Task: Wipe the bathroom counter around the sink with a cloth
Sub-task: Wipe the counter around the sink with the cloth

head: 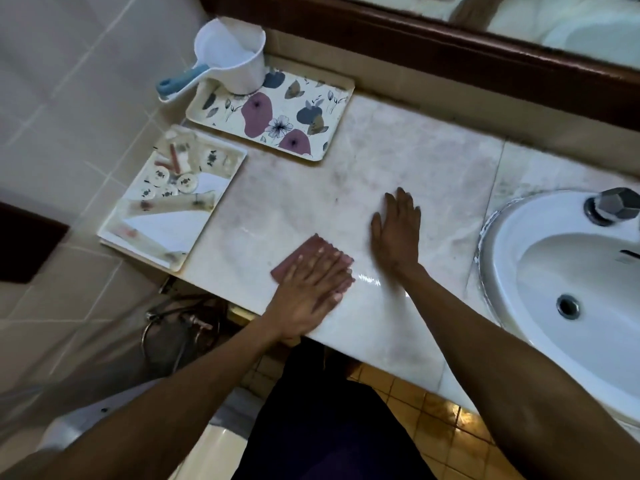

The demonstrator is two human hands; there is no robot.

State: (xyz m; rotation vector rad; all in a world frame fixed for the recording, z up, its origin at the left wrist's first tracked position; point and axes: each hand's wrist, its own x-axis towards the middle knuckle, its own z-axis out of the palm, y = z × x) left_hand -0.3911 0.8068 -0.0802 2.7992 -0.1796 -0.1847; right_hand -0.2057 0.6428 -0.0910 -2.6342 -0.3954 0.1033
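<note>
Left hand (308, 289) flat, pressing cloth (304, 252) on counter (398, 150); right hand (394, 230) open, bracing. Risk: leftward stroke knocking near tray (114, 233) off edge.

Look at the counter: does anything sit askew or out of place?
Yes. The clear tray lies at an angle and pokes past the counter's left end. The white scoop sits partly on the flowered tray's corner, handle over the edge.

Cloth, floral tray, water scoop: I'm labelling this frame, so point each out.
cloth (298, 252): head view, far edge beyond the fingers.
floral tray (273, 114): head view, patterned middle.
water scoop (239, 69): head view, white outer wall.
</note>
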